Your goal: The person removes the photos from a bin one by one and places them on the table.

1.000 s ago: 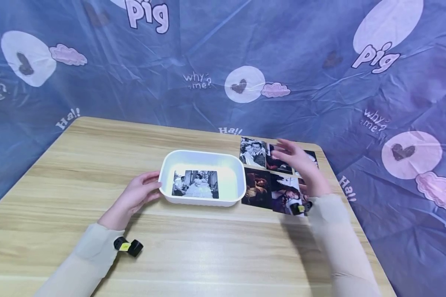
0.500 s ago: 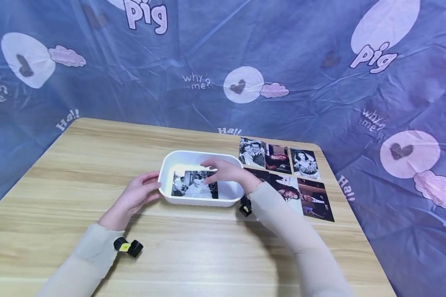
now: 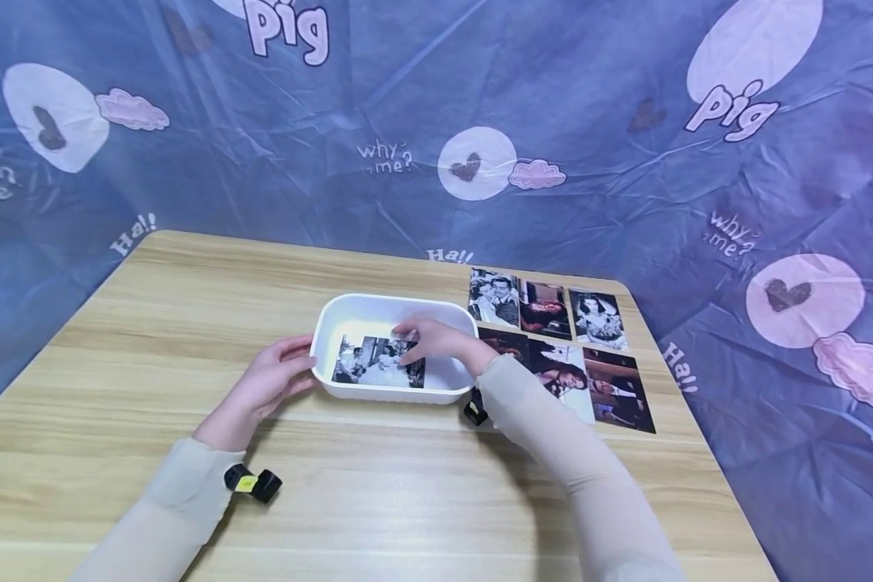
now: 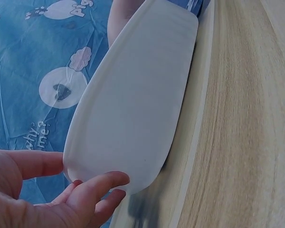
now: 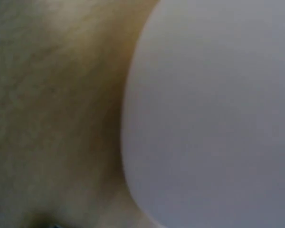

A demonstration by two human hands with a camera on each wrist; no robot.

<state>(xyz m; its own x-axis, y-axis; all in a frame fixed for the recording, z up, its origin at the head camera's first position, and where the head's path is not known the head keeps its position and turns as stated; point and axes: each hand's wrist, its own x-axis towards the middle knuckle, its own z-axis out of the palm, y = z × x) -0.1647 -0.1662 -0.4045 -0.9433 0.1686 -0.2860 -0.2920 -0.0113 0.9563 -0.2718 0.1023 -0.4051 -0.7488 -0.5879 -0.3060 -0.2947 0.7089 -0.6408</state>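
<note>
A white plastic tub (image 3: 447, 368) stands mid-table, with black-and-white photo prints (image 3: 378, 364) lying overlapped on its floor. My left hand (image 3: 272, 376) holds the tub's left end. In the left wrist view, one fingertip of the left hand (image 4: 61, 194) meets the rim while other fingers bend against the outer wall. My right hand (image 3: 440, 339) reaches in over the right side, thumb and fingers spread apart at the right end of the prints. The right wrist view shows only the blurred outer wall of the tub (image 5: 209, 114), not the hand.
Several photo prints lie in two rows right of the tub, among them a couple's portrait (image 3: 493, 299) and a dark print (image 3: 618, 388). My right forearm (image 3: 553, 436) crosses over the near row. A patterned blue cloth (image 3: 378, 89) hangs behind the wooden table (image 3: 189, 299).
My right hand has moved left from above the prints at the right into the tub. Over the last half second, the prints inside have shifted slightly left. The left hand stays put.
</note>
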